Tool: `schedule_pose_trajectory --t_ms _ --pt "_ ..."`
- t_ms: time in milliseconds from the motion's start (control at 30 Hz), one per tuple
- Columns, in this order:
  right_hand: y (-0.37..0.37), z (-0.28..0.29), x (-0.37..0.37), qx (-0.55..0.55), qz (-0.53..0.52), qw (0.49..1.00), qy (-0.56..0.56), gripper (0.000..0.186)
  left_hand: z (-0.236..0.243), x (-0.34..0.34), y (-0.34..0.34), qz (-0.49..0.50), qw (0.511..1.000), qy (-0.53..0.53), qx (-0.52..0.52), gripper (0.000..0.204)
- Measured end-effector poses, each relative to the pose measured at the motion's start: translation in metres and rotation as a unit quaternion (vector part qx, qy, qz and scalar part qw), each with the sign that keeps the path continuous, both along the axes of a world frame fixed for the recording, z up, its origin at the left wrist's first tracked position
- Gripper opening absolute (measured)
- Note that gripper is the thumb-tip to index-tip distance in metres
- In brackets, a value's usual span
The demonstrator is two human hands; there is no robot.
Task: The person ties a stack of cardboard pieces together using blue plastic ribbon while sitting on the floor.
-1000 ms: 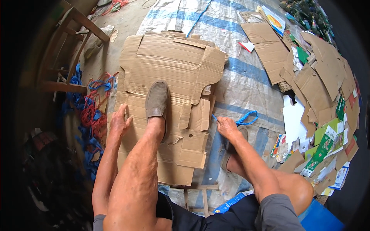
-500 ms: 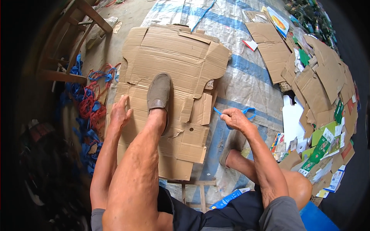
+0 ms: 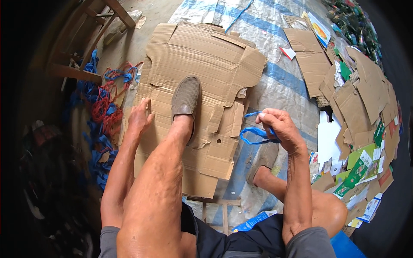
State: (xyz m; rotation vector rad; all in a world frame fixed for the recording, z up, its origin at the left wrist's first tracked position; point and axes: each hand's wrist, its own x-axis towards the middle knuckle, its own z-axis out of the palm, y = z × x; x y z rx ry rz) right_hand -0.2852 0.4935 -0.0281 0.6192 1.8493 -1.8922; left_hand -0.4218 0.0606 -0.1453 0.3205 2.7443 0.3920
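Observation:
A flattened stack of brown cardboard (image 3: 202,60) lies in front of me, with my left shoe (image 3: 186,92) pressing on its middle. My left hand (image 3: 142,114) rests at the stack's left edge, fingers and thumb apart. To the right of the stack, my right hand (image 3: 277,129) is closed on a looped blue strap (image 3: 251,134), whose free end sticks out from between the fingers. My right foot (image 3: 264,163) is on the tarp (image 3: 275,79) beside the stack.
A wooden chair frame (image 3: 75,74) stands at the left, near tangled blue and red straps (image 3: 101,112). Loose cardboard and printed sheets (image 3: 361,103) pile up along the right, with bottles (image 3: 350,23) behind them. A blue object (image 3: 342,247) is at the lower right.
My right hand has lifted and moved to the right, drawing the blue strap with it. My left hand has shifted up along the cardboard edge as the whole view moved slightly.

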Motion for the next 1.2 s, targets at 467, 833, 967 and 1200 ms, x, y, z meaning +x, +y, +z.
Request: schedule_pose_trajectory --t_ms 467,833,967,1200 --pt "0.047 0.061 0.007 0.243 0.069 0.967 -0.003 0.026 -0.012 -0.005 -0.008 0.018 1.0 -0.007 0.015 0.067" --pt "0.053 0.094 0.016 0.391 0.084 0.916 0.021 0.024 -0.009 -0.002 -0.005 0.017 1.0 0.001 0.012 0.069" --pt "0.062 0.091 0.023 0.4 0.079 0.912 0.047 0.03 -0.008 -0.002 -0.006 0.017 1.0 0.002 0.014 0.068" --pt "0.059 0.104 0.021 0.406 0.094 0.908 0.05 0.027 -0.003 -0.001 -0.004 0.022 1.0 -0.012 0.013 0.068"
